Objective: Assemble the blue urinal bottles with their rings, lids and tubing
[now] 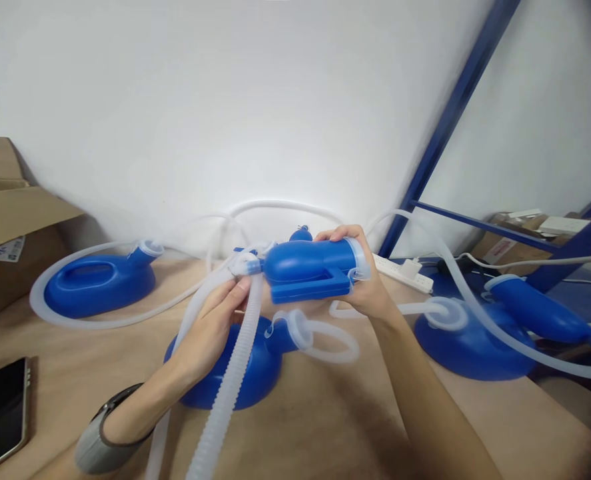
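Note:
A blue plastic urinal bottle [305,260] with a side handle and a clear rim is held sideways above the table. My right hand [368,283] is wrapped round its wide, clear-rimmed end. At the narrow end, my left hand [220,317] is closed on the fitting of a translucent white hose [202,293]; its exact grip is partly hidden. A ribbed white tube [235,383] hangs down beside my left fingers. Below my hands, a rounded blue bottle [255,370] lies on the table with its capped spout pointing right.
Another blue bottle [100,283] with a looped hose lies left. To the right are a blue bottle base [475,343], a blue funnel-shaped piece [542,313] and a power strip [405,273]. A cardboard box [25,227], a phone [0,417] and a blue metal frame [450,127] stand around.

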`<state>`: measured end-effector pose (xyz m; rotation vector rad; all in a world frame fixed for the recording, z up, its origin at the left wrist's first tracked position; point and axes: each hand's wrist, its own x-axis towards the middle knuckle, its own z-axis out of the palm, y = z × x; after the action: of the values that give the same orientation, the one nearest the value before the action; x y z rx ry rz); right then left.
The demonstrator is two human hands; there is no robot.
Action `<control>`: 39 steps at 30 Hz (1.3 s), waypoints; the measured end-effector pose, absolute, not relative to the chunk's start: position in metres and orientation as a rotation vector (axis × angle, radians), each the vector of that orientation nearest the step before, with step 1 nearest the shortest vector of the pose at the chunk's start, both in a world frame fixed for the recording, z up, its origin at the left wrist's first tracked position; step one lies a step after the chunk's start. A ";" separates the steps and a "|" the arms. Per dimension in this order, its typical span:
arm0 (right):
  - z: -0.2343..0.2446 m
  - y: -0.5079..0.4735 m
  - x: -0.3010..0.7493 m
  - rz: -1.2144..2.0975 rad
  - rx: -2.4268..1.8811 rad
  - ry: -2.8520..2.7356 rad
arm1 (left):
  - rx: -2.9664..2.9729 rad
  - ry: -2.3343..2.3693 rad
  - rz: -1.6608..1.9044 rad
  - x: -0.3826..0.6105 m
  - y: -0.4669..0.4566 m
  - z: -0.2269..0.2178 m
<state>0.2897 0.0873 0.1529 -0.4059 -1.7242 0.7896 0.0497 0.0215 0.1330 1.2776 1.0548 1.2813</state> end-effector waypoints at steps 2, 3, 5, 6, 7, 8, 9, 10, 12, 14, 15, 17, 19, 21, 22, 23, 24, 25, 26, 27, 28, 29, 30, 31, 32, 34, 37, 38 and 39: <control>0.153 0.088 0.290 0.793 -0.388 -1.730 | 1.268 1.057 1.274 0.051 0.019 0.134; 0.153 0.088 0.290 0.795 -0.379 -1.734 | 1.265 1.056 1.269 0.052 0.018 0.135; 0.153 0.089 0.291 0.795 -0.367 -1.742 | 1.274 1.048 1.250 0.052 0.017 0.135; 0.154 0.088 0.291 0.797 -0.366 -1.745 | 1.280 1.041 1.233 0.052 0.017 0.136; 0.154 0.088 0.292 0.798 -0.367 -1.751 | 1.289 1.029 1.218 0.051 0.017 0.135; 0.154 0.087 0.293 0.797 -0.371 -1.758 | 1.302 1.016 1.204 0.050 0.018 0.134; 0.154 0.086 0.294 0.795 -0.375 -1.769 | 1.316 1.004 1.195 0.049 0.019 0.133; 0.154 0.086 0.295 0.789 -0.379 -1.784 | 1.326 0.993 1.190 0.047 0.021 0.131; 0.154 0.084 0.296 0.763 -0.387 -1.819 | 1.323 0.961 1.186 0.044 0.025 0.127; 0.153 0.083 0.297 0.712 -0.396 -1.857 | 1.272 0.917 1.178 0.043 0.029 0.125; 0.153 0.082 0.297 0.681 -0.400 -1.877 | 1.229 0.891 1.165 0.043 0.030 0.125; 0.152 0.082 0.297 0.613 -0.383 -1.926 | 1.140 0.836 1.119 0.044 0.030 0.126; 0.153 0.081 0.297 0.555 -0.346 -1.980 | 1.078 0.790 1.063 0.046 0.029 0.129; 0.155 0.080 0.299 0.521 -0.329 -2.017 | 1.081 0.753 1.012 0.046 0.028 0.130; 0.157 0.079 0.300 0.517 -0.329 -2.022 | 1.109 0.742 0.988 0.045 0.027 0.130; 0.158 0.078 0.302 0.521 -0.330 -2.022 | 1.155 0.738 0.965 0.044 0.027 0.130; 0.160 0.077 0.304 0.535 -0.327 -2.020 | 1.213 0.744 0.940 0.042 0.027 0.129; 0.161 0.076 0.307 0.554 -0.326 -2.018 | 1.279 0.762 0.910 0.040 0.027 0.129; 0.162 0.075 0.308 0.572 -0.323 -2.016 | 1.347 0.794 0.885 0.038 0.027 0.128; 0.162 0.075 0.309 0.589 -0.322 -2.014 | 1.416 0.841 0.869 0.036 0.028 0.128; 0.161 0.075 0.309 0.609 -0.323 -2.007 | 1.489 0.906 0.866 0.035 0.028 0.129; 0.159 0.076 0.308 0.637 -0.327 -1.995 | 1.564 0.993 0.881 0.033 0.028 0.130; 0.157 0.078 0.306 0.676 -0.334 -1.976 | 1.648 1.098 0.911 0.031 0.028 0.131; 0.154 0.080 0.303 0.725 -0.342 -1.950 | 1.744 1.210 0.960 0.029 0.027 0.132; 0.151 0.082 0.300 0.781 -0.350 -1.918 | 1.853 1.319 1.019 0.027 0.027 0.132; 0.145 0.087 0.293 0.884 -0.360 -1.843 | 2.083 1.516 1.117 0.022 0.025 0.132; 0.138 0.090 0.288 0.984 -0.374 -1.767 | 2.370 1.662 1.174 0.015 0.022 0.133; 0.138 0.090 0.288 1.022 -0.387 -1.758 | 2.436 1.657 1.148 0.014 0.022 0.134; 0.138 0.089 0.289 1.065 -0.402 -1.750 | 2.494 1.621 1.109 0.012 0.022 0.134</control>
<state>0.2890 0.0886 0.1382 -0.4016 -1.7505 1.0653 0.0121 0.0224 0.1344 2.4940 1.6207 1.1086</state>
